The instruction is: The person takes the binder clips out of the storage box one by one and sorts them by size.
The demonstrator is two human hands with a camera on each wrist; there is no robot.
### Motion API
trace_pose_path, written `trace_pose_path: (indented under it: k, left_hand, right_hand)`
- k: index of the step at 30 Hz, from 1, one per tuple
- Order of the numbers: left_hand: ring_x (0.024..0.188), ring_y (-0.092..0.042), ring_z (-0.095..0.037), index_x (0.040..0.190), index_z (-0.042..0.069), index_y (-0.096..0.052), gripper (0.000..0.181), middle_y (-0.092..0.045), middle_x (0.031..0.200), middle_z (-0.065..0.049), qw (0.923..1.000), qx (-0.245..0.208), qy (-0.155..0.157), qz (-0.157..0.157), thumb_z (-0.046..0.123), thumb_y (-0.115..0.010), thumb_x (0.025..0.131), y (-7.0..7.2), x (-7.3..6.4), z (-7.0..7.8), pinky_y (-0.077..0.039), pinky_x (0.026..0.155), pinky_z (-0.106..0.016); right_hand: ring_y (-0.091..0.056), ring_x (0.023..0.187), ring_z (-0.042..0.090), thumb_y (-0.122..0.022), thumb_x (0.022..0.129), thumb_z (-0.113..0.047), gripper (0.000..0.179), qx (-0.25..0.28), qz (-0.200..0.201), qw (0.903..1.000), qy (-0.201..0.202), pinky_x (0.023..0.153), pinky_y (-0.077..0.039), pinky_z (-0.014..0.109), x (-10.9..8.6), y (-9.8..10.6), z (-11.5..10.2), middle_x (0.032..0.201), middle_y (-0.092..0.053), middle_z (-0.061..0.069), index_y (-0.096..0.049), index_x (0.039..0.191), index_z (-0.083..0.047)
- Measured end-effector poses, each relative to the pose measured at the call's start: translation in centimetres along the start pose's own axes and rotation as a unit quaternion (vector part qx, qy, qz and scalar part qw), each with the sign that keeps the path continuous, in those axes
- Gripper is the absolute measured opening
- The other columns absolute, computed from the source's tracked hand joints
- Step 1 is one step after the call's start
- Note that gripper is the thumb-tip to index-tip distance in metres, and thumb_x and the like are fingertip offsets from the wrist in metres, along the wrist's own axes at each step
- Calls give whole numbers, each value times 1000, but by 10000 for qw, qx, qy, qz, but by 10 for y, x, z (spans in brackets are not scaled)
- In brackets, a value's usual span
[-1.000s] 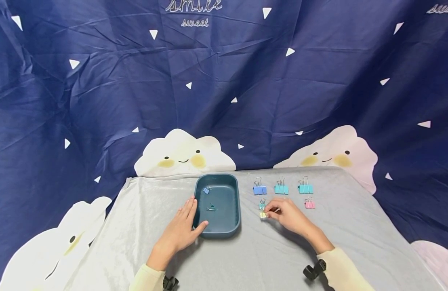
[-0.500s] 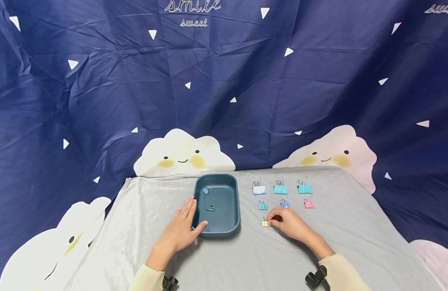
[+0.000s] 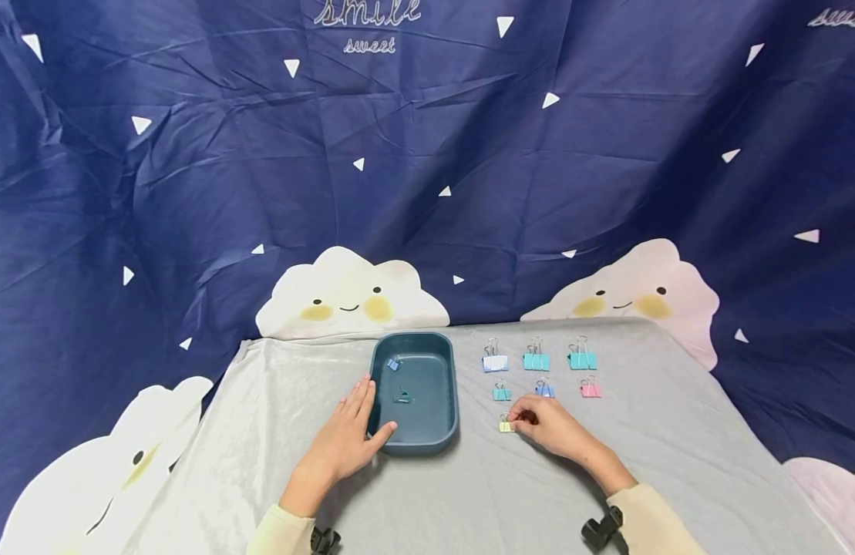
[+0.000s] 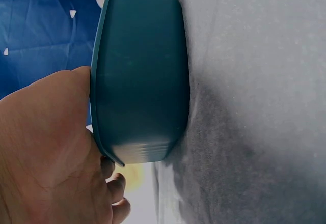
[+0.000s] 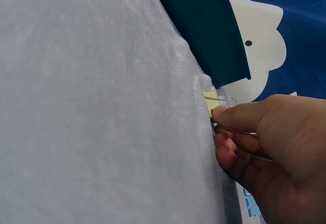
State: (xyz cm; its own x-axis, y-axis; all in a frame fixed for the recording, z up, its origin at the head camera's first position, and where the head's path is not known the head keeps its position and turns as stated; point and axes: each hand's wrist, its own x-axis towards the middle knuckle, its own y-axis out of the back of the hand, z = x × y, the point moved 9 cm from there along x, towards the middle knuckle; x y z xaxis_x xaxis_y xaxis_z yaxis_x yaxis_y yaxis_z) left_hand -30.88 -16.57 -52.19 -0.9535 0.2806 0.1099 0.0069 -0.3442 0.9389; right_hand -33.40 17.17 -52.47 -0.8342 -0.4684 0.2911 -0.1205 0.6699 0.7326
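Observation:
My right hand (image 3: 553, 425) pinches a small yellow binder clip (image 3: 506, 427) between thumb and fingers, low at the tablecloth. In the right wrist view the clip (image 5: 210, 101) has its wire handle pointing toward the bin side. My left hand (image 3: 344, 439) rests on the left rim of a dark teal bin (image 3: 430, 408), fingers straight and thumb over the near corner. Inside the bin lie a small blue clip (image 3: 394, 364) and a small dark green item (image 3: 402, 398), its shape hard to make out. Above the right hand sit a small teal clip (image 3: 501, 394) and a small blue clip (image 3: 544, 391).
A back row holds a large blue binder clip (image 3: 495, 363) and two large teal ones, the middle (image 3: 536, 361) and the right (image 3: 583, 361). A small pink clip (image 3: 590, 391) ends the second row. Grey cloth (image 3: 469, 501) covers the table; a blue curtain hangs behind.
The right hand has brought the yellow clip down toward the near side, away from the small teal clip, then held it nearly still. The left hand and bin stay put.

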Motion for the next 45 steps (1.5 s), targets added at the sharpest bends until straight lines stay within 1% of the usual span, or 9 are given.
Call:
trace_pose_path:
  k: [10, 19, 23, 26, 29, 33, 36, 38, 45]
  left_hand:
    - [166, -19, -34, 170, 3, -18, 94, -12, 180, -12, 10000, -72, -11, 48, 64, -50, 106, 1, 0, 0, -24, 134, -56]
    - [164, -24, -38, 168, -2, -24, 92, -20, 178, -19, 9999, -105, -61, 65, 59, -53, 107, 13, -4, 10, -27, 132, -59]
    - [164, -24, -38, 168, -2, -23, 93, -20, 178, -18, 9999, -45, -76, 104, 62, -51, 107, 12, -4, 9, -28, 132, -58]
    - [164, -25, -39, 168, -3, -24, 94, -20, 178, -19, 9998, -78, -113, 145, 64, -49, 106, 12, -4, 9, -29, 131, -59]
    - [163, -27, -41, 167, -4, -27, 94, -23, 177, -21, 9994, -188, -167, 217, 64, -51, 106, 13, -4, 10, -29, 130, -62]
    - [165, -21, -36, 168, -2, -23, 95, -19, 178, -18, 9998, -101, -80, 120, 65, -49, 106, 11, -3, 7, -27, 132, -58]
    - [166, -20, -35, 168, -2, -22, 95, -18, 178, -18, 9998, -114, -79, 114, 65, -48, 106, 11, -3, 7, -27, 132, -59]
    - [165, -22, -36, 168, -2, -24, 94, -21, 178, -18, 9997, -141, -108, 142, 65, -49, 106, 13, -3, 8, -28, 131, -60]
    - [163, -26, -40, 166, -5, -28, 91, -24, 176, -21, 9996, -183, -149, 147, 59, -54, 106, 19, -2, 11, -30, 129, -61]
  right_hand:
    - [-59, 80, 1, -78, 91, 0, 12, 89, -18, 9999, -51, 70, -54, 21, 0, -2, 4, 92, -73, -2, -75, 94, -11]
    - [-61, 79, 3, -73, 93, 2, 14, 156, -17, 9998, -92, 70, -55, 21, 0, -1, 1, 89, -71, -4, -71, 96, -11]
    - [-61, 80, 2, -72, 95, 0, 11, 157, -103, 9996, -197, 70, -55, 21, 2, 2, 1, 90, -71, -3, -71, 99, -10]
    - [-60, 76, 0, -72, 98, -2, 8, 159, -167, 9993, -306, 66, -56, 21, 6, 6, 2, 88, -71, -2, -69, 101, -10]
    - [-59, 72, 1, -71, 99, -4, 8, 104, -113, 9995, -271, 64, -56, 21, 12, 14, -3, 86, -71, 0, -69, 100, -11]
    - [-61, 75, 1, -73, 98, -4, 8, -26, 10, 10000, -25, 69, -56, 22, 27, 26, -18, 86, -71, -3, -72, 97, -12]
    - [-61, 77, 2, -75, 98, -8, 7, -123, -35, 9999, 92, 71, -56, 23, 40, 29, -33, 87, -70, -8, -73, 95, -14]
    - [-62, 78, 2, -74, 99, -11, 5, -185, -124, 9997, 142, 73, -56, 23, 50, 28, -44, 88, -70, -10, -73, 96, -15]
    - [-64, 83, 4, -72, 102, -16, 4, -409, -439, 9959, 673, 74, -57, 26, 90, 18, -91, 91, -71, -9, -76, 100, -15]
